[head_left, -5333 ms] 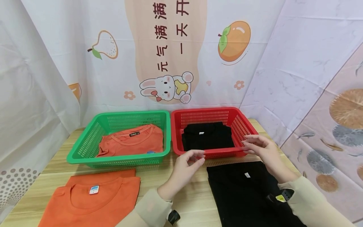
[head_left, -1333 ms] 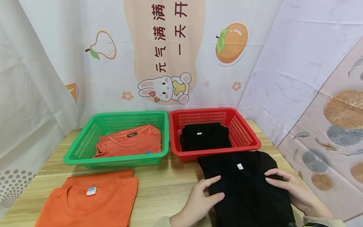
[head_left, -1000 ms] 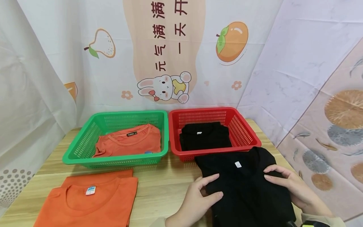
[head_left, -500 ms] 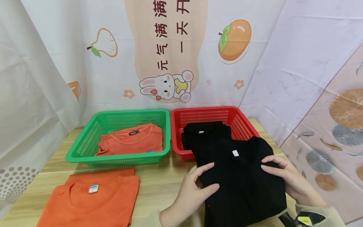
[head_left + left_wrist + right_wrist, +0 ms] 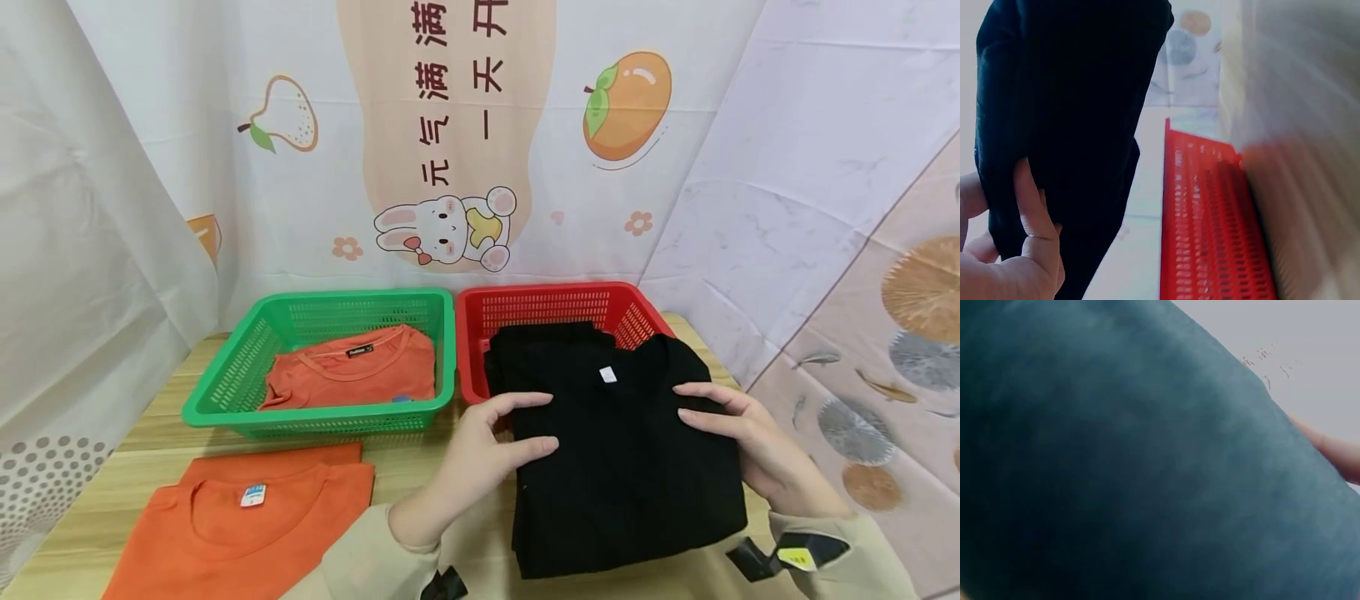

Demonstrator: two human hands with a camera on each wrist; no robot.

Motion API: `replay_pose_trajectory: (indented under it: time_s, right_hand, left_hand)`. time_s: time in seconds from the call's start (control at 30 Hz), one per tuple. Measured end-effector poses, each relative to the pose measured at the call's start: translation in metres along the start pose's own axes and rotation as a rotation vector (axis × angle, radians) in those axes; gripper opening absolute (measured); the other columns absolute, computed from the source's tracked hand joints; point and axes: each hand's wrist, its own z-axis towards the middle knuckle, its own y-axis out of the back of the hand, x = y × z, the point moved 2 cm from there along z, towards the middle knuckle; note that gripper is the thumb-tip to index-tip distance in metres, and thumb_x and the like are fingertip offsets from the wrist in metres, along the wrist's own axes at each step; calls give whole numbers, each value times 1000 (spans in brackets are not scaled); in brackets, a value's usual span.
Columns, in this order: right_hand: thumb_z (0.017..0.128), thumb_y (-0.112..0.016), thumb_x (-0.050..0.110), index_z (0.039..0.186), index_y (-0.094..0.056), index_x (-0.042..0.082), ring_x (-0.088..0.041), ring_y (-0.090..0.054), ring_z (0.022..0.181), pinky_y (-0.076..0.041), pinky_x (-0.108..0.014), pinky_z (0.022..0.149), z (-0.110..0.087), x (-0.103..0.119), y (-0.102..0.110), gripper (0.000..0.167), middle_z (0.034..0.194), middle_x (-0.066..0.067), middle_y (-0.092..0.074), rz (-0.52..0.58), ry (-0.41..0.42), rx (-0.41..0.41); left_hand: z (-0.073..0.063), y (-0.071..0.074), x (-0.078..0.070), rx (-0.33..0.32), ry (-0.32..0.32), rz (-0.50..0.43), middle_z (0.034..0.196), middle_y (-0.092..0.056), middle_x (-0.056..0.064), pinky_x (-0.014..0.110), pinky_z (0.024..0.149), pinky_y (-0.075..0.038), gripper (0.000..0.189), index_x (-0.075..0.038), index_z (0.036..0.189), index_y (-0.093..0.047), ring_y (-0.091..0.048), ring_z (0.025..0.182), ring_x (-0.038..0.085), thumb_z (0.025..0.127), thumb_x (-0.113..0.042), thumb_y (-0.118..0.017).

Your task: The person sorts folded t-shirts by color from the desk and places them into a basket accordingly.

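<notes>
Between both hands hangs a folded black T-shirt (image 5: 622,475) with a small white neck label, tilted, its far end over the front of the red basket (image 5: 474,358). My left hand (image 5: 483,450) grips its left edge, thumb and a finger on top; the left wrist view shows fingers of the hand (image 5: 1029,262) around the cloth and the basket (image 5: 1210,219) lower down. At the right edge, my right hand (image 5: 750,442) holds it the same way. Dark cloth of the T-shirt (image 5: 1147,456) fills most of the right wrist view. Another folded black garment (image 5: 555,333) lies in the red basket, partly covered.
A green basket (image 5: 315,421) holding a folded coral shirt (image 5: 360,379) stands left of the red one. In front of it, a folded orange T-shirt (image 5: 255,533) lies on the wooden table (image 5: 420,475). Printed curtains (image 5: 480,150) close off the back and sides.
The black T-shirt lay on the table at first with both hands off it. Both hands have since gripped it, raised it and moved it forward over the red basket's front rim.
</notes>
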Motion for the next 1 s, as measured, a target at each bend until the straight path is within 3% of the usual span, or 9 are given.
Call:
replay_pose_trajectory:
  time_s: [0.2,0.27,0.37,0.43,0.5,0.6,0.73,0.83,1.0]
  right_hand:
    - [101,-50,1,117,-72,27,-13,-72,92,-60,-30,77,15,11,-11,38,111,7,-70,25,0,-63]
    - [101,-51,2,117,-72,26,-12,-72,92,-60,-29,77,21,14,-14,36,112,8,-69,45,5,-80]
    - [101,-52,4,116,-73,26,-11,-72,91,-60,-28,78,28,18,-18,34,114,9,-66,80,14,-101]
    - [101,-52,4,115,-73,26,-11,-71,91,-60,-28,78,33,21,-20,33,116,9,-64,101,23,-111]
    - [101,-53,4,113,-73,26,-11,-71,91,-59,-27,77,38,24,-21,32,117,9,-62,112,24,-123]
    - [100,-55,4,112,-74,26,-11,-71,90,-59,-27,76,45,30,-22,32,118,10,-61,119,12,-138]
    - [100,-56,5,112,-75,27,-11,-71,89,-59,-27,76,54,38,-23,31,116,10,-64,109,-14,-128]
    - [101,-52,3,119,-72,27,-13,-72,94,-60,-29,79,59,45,-23,36,116,8,-69,92,-23,-42]
    - [100,-46,-5,136,-60,26,-15,-70,104,-59,-33,83,65,57,-23,50,123,5,-69,-4,-28,160]
  left_hand:
    - [12,13,-5,-44,-6,103,121,-69,0,22,64,-43,31,-20,119,-73,-55,95,16,88,-24,-75]
    - [16,16,-5,-54,-19,117,133,-65,1,25,77,-49,33,-18,123,-71,-54,118,19,90,-23,-73]
    - [21,19,-7,-47,-18,111,142,-58,3,37,90,-52,42,-18,132,-65,-49,131,23,90,-20,-72]
    - [24,20,-9,-28,-13,113,148,-52,3,47,107,-45,50,-19,137,-61,-41,140,25,89,-18,-74]
    - [27,21,-10,-2,4,127,153,-46,3,53,112,-38,59,-22,141,-56,-34,145,27,86,-17,-77]
    - [32,22,-11,29,17,160,154,-42,4,53,111,-39,70,-24,145,-51,-36,143,29,82,-13,-80]
    - [41,25,-11,42,12,134,142,-55,8,43,101,-51,78,-21,148,-46,-58,123,27,80,-2,-79]
    - [48,29,-11,45,14,80,133,-63,11,37,95,-55,80,-18,150,-44,-66,111,25,80,5,-76]
    - [59,37,-11,34,34,73,132,-64,14,38,95,-56,75,-15,148,-47,-66,113,26,82,8,-72]
